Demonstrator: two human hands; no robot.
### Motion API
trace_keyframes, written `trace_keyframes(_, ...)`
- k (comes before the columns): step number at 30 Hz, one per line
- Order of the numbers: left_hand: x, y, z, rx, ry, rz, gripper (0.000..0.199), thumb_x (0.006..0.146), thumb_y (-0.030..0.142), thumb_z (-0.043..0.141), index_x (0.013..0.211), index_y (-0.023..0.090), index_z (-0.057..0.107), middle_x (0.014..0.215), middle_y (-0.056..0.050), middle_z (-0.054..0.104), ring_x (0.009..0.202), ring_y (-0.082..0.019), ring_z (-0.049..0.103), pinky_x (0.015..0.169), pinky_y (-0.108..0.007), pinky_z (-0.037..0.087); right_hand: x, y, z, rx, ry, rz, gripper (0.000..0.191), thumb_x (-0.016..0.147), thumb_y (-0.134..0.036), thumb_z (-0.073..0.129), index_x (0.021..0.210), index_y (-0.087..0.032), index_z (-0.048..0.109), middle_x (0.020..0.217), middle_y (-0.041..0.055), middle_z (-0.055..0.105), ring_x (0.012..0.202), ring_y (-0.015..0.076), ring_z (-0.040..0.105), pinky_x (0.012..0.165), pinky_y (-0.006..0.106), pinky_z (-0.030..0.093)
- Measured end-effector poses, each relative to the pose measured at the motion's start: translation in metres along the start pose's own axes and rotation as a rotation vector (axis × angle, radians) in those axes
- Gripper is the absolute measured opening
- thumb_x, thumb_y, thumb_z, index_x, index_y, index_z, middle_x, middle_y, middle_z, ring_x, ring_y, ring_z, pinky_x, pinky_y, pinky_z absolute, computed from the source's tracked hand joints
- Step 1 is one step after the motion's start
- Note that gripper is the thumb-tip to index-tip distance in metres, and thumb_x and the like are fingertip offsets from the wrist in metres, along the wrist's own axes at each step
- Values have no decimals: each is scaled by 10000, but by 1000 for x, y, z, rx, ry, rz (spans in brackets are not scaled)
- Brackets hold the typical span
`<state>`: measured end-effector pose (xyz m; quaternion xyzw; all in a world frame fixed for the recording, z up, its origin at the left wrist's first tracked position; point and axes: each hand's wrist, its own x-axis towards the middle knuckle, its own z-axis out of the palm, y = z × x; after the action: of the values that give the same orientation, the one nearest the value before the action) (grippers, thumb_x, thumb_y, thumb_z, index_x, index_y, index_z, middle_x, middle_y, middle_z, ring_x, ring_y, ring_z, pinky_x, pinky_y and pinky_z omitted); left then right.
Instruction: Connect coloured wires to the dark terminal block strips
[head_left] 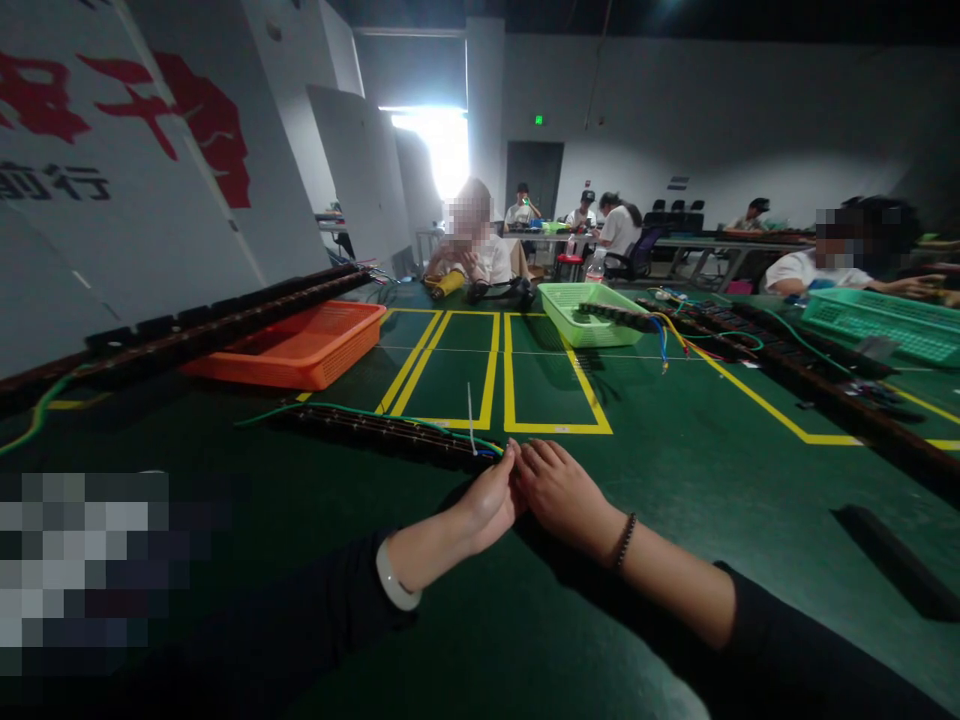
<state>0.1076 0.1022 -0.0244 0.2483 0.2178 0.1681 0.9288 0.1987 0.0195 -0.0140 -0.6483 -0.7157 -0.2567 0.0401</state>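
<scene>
My left hand (pixel 486 505) is closed, thumb up, at the near end of a long black strip (pixel 382 432) lying on the green table. Green, yellow and blue wires (pixel 489 450) run from that end into its fingers. Against it my right hand (pixel 566 495) is closed too, fingers curled down; whatever they grip is hidden behind the knuckles. A thin white cable tie (pixel 471 420) sticks up from the strip just left of my fingers. Along the strip's top lies a green wire (pixel 330 406), its loose end past the far left tip.
An orange basket (pixel 322 350) stands at left beneath long black strips (pixel 225 320). Further back is a light green basket (pixel 551 305) with a wired strip across it. More wired strips (pixel 810 370) and a black bar (pixel 896 560) lie right. People sit across the table.
</scene>
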Motion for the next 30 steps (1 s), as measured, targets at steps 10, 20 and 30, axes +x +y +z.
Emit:
trace_keyframes(10, 0, 2, -4, 71, -70, -71, 281, 912, 301, 435, 803, 109, 608, 744, -63, 653, 661, -129, 596, 693, -256, 458, 5, 20, -65, 155, -262, 174, 206, 855, -339, 581, 796, -154, 650, 746, 64, 642, 684, 179, 607, 636, 294, 429)
trace_keyframes(20, -5, 5, 2, 136, -49, -151, 372, 933, 354, 364, 937, 97, 633, 871, -112, 678, 847, -172, 631, 808, -271, 447, -3, -12, -48, -34, -456, 169, 213, 840, -62, 485, 996, -94, 627, 914, 137, 658, 796, 219, 623, 622, 300, 473)
trace_keyframes(30, -6, 5, 5, 91, -1, -114, 311, 913, 323, 434, 778, 115, 622, 791, -84, 670, 817, -156, 630, 786, -248, 460, -3, -19, -41, -65, -372, 239, 216, 871, -67, 412, 1040, -109, 540, 920, 138, 613, 780, 195, 591, 572, 262, 462)
